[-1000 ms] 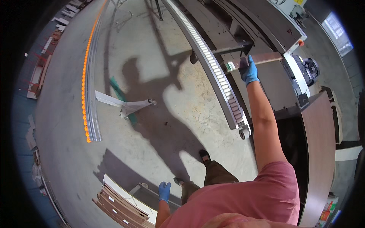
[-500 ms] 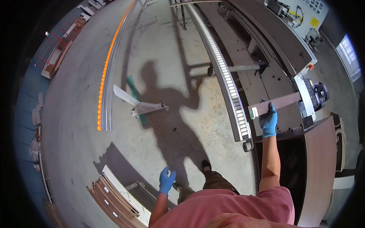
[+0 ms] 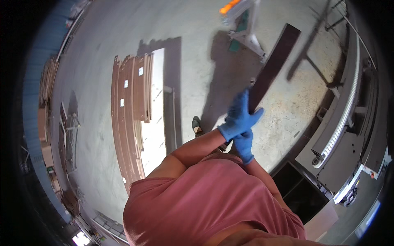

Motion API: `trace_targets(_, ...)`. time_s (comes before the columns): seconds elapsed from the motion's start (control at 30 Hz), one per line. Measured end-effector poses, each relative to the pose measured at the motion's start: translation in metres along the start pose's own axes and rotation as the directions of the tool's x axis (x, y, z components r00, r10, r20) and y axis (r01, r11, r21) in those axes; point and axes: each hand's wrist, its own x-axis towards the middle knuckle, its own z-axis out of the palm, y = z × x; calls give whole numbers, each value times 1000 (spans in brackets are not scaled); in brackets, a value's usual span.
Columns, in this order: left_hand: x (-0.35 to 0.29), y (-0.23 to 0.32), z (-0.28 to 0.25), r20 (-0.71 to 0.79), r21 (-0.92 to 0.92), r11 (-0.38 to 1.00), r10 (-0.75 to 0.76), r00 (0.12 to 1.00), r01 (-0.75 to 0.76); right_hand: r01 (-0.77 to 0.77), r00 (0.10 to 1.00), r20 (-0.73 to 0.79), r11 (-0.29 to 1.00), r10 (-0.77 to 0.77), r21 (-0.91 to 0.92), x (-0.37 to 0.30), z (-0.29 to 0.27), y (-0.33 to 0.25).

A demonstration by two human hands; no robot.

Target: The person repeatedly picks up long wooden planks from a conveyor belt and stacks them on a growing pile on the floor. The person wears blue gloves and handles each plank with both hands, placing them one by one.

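Dark brown board [image 3: 274, 65] picked up, not yet set down; runs centre to upper right of frame. Left hand [image 3: 237, 115] has fingers and thumb round its lower end; right hand [image 3: 244, 148] just below, fingers mostly hidden, can't tell grip. Board stack [image 3: 130, 96] at left, roller conveyor [image 3: 337, 137] at right, both apart from it

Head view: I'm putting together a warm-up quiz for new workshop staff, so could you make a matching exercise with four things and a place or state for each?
Things:
1. Long, flat dark brown board
2. Stack of long brown panels
3. Conveyor with small white rollers
4. Bright orange strip

Places or states:
A. At the picture's top edge
B. Bears small white labels
C. In the grip of the blue-gloved left hand
D. Toward the picture's right side

Pairs: 1-C, 2-B, 3-D, 4-A
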Motion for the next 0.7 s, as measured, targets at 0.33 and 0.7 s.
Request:
trace_targets(0.33,-14,-323,-310,-444,402,814,-228,867,420,-157,823,481,934,303,-321,33,297,66)
trace_targets(0.7,-14,-554,-464,-515,533,431,-518,683,728,-108,674,448,679,587,-726,55,356,106)
